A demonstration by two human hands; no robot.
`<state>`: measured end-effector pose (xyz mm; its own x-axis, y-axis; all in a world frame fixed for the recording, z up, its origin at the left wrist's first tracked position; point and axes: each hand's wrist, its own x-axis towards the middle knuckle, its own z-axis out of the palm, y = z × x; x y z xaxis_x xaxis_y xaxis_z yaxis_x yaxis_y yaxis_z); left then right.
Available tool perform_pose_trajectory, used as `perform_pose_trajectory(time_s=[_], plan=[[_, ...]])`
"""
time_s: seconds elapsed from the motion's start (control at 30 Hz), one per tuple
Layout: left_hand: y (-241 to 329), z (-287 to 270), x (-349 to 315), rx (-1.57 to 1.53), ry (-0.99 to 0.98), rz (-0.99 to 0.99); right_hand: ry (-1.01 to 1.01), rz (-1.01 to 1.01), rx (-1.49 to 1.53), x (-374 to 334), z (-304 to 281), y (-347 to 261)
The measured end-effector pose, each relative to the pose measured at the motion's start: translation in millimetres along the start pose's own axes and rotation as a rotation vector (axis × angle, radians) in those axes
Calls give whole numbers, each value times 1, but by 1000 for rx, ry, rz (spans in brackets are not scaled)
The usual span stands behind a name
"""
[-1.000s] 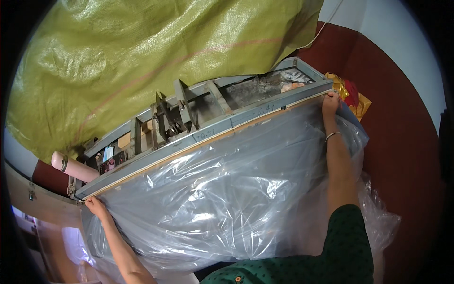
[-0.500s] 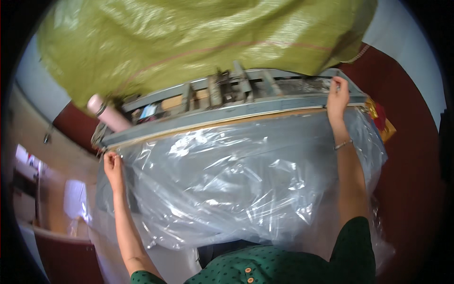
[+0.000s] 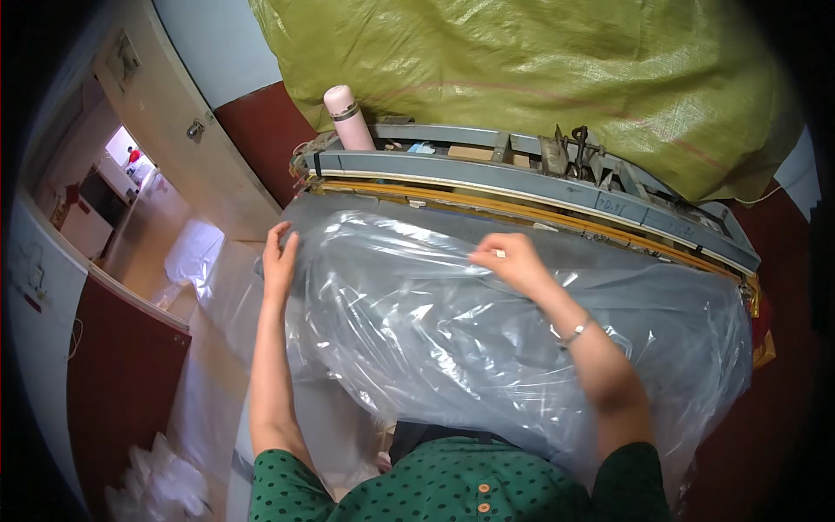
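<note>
A large sheet of clear plastic film (image 3: 452, 339) lies wrinkled over a grey worktop in front of me. My right hand (image 3: 517, 264) is over the middle of it, thumb and fingers pinched together at the film's far edge, where folds pull taut to the left. At the worktop's left end, my left hand (image 3: 278, 261) is raised with its fingers apart and nothing visible in them. Just beyond the film runs a long grey metal bar (image 3: 487, 178) with a yellow-orange strip (image 3: 522, 215) along its near side.
A pink flask (image 3: 349, 120) stands at the bar's left end. Behind hangs a yellow-green woven tarp (image 3: 539, 70). Metal clamps (image 3: 574, 152) sit on the frame. On the left are an open door (image 3: 174, 113) and more clear plastic (image 3: 161, 478) on the floor.
The view has swung left. My right hand has come from the frame's far right corner to the film's middle and now pinches its edge. My left hand's fingers have spread.
</note>
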<state>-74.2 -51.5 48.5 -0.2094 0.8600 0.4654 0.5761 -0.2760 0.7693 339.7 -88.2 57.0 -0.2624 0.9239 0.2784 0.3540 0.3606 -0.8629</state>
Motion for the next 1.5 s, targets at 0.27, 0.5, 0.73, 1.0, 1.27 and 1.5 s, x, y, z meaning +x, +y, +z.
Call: perform_pose_trajectory(time_s=[0.27,0.5,0.73,1.0,1.27,1.5], plan=[[-55,-10,-90,613,-228,240,491,385,-568,-218,-227,92],[110,62,-222,59,-802,274,697,902,-1469,-423,-427,160],[184,159,-274,-339,-1163,326,970,1180,-1362,-379,-402,194],[166,132,-236,-714,-900,-215,1087,1143,-1216,-359,-373,148],[125,-17,-70,-1478,-333,-38,1044,1112,-1209,-364,-380,153],[117,77,-210,-1369,-195,-758,1070,1097,-1214,-364,-383,156]])
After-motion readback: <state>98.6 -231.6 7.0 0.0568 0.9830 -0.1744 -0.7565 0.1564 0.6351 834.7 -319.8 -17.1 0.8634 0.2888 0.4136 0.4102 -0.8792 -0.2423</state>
